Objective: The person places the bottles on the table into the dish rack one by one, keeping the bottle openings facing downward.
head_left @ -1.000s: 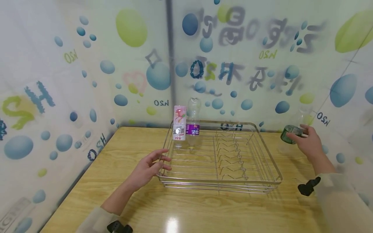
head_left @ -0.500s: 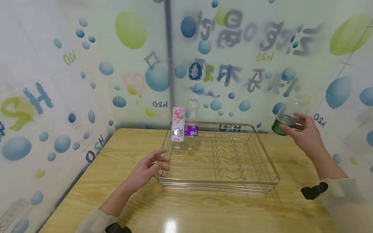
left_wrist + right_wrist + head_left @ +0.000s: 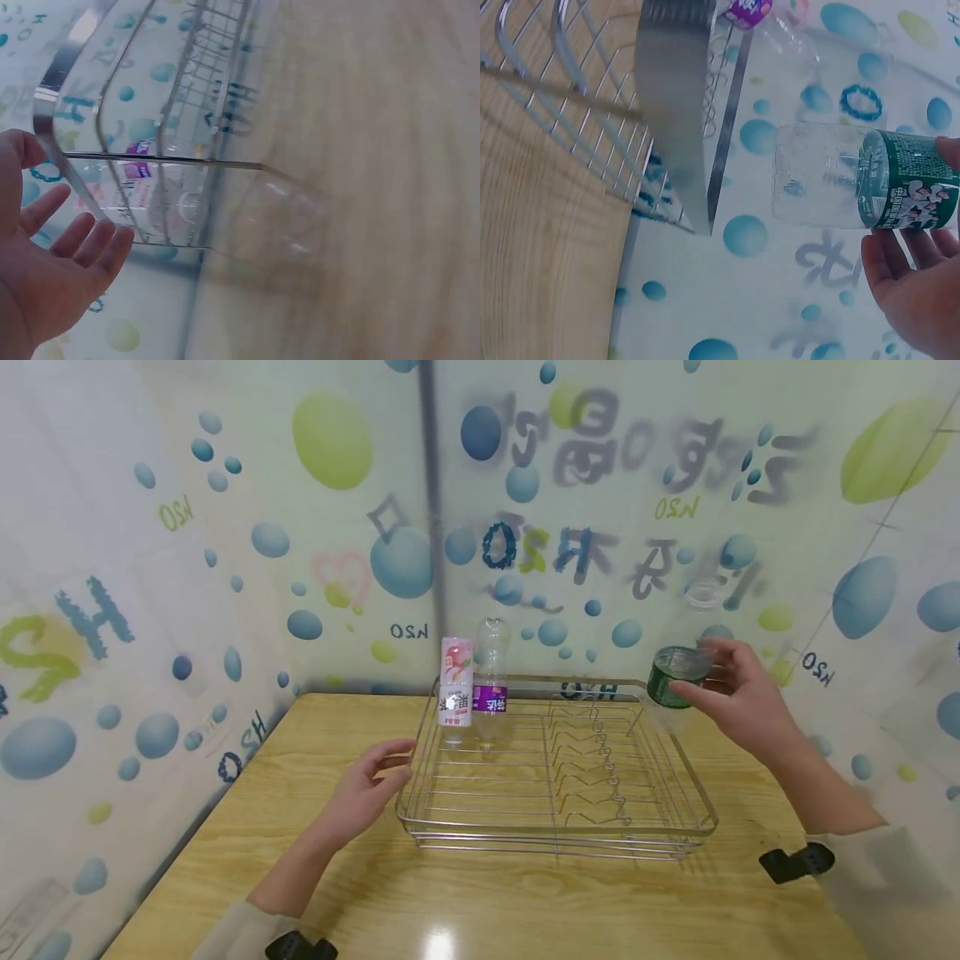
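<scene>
My right hand (image 3: 746, 702) grips a clear plastic bottle with a green label (image 3: 677, 677), held above the back right corner of the wire dish rack (image 3: 557, 831). In the right wrist view that bottle (image 3: 911, 180) is see-through below its label, and the fingers wrap the label. Beside the rack's left rim is my left hand (image 3: 360, 797), its fingers loosely bent and holding nothing; whether a fingertip touches the rim, I cannot tell. Two bottles stand in the rack's back left corner: one with a pink and white label (image 3: 456, 685) and one with a purple label (image 3: 491, 697).
The rack stands on a wooden table (image 3: 480, 902). Wire plate dividers (image 3: 600, 752) run along its right half. A patterned curtain (image 3: 360, 527) hangs close behind the table and along both sides.
My right hand has carried the green-labelled bottle left, from beside the rack to above its back right corner. My left hand has drawn slightly away from the rack's left rim.
</scene>
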Action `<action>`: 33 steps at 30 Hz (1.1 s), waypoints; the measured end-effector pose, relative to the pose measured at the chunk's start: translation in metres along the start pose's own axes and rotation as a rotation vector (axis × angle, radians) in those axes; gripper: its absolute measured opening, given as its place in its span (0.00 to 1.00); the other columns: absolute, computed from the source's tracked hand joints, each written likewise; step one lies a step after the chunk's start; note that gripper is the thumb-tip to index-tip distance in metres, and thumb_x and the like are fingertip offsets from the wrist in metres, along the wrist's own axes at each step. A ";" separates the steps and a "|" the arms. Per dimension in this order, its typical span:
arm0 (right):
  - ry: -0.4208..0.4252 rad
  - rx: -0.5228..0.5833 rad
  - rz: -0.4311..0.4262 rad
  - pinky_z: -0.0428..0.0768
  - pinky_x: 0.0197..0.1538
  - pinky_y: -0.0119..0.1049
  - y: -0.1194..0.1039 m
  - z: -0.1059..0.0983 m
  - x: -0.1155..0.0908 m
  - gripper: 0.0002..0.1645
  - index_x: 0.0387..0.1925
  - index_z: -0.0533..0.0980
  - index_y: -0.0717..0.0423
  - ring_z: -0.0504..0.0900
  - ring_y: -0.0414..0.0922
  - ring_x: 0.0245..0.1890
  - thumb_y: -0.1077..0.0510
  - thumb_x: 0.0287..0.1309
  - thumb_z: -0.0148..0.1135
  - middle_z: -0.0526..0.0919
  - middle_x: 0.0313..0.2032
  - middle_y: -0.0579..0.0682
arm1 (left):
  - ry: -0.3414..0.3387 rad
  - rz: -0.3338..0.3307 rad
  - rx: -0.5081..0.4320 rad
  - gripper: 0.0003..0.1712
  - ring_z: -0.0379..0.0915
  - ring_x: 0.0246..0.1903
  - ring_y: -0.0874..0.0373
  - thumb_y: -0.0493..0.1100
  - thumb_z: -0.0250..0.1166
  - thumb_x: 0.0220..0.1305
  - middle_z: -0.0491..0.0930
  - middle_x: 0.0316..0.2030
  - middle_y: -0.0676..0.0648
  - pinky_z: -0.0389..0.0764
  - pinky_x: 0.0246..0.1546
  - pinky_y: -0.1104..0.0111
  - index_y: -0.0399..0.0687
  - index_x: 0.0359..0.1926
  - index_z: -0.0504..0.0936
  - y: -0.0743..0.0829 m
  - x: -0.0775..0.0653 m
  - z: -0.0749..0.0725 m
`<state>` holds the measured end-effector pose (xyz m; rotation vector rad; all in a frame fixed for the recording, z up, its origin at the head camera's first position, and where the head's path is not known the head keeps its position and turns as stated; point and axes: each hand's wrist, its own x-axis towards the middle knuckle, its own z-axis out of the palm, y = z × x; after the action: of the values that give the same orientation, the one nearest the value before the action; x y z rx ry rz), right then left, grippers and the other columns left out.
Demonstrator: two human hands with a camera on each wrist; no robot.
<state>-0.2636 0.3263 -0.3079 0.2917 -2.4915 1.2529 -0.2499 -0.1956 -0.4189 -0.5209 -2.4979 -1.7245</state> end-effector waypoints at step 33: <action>-0.310 -0.118 -0.324 0.87 0.58 0.45 -0.060 0.089 -0.026 0.43 0.77 0.73 0.50 0.82 0.47 0.56 0.52 0.65 0.81 0.82 0.64 0.52 | -0.329 0.085 -0.373 0.34 0.81 0.67 0.38 0.39 0.70 0.76 0.75 0.71 0.39 0.91 0.57 0.50 0.51 0.77 0.70 0.108 0.062 0.094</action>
<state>-0.2381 0.2199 -0.3236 0.8790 -2.6152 0.9861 -0.2616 -0.0602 -0.3426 -0.9962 -2.2981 -2.2418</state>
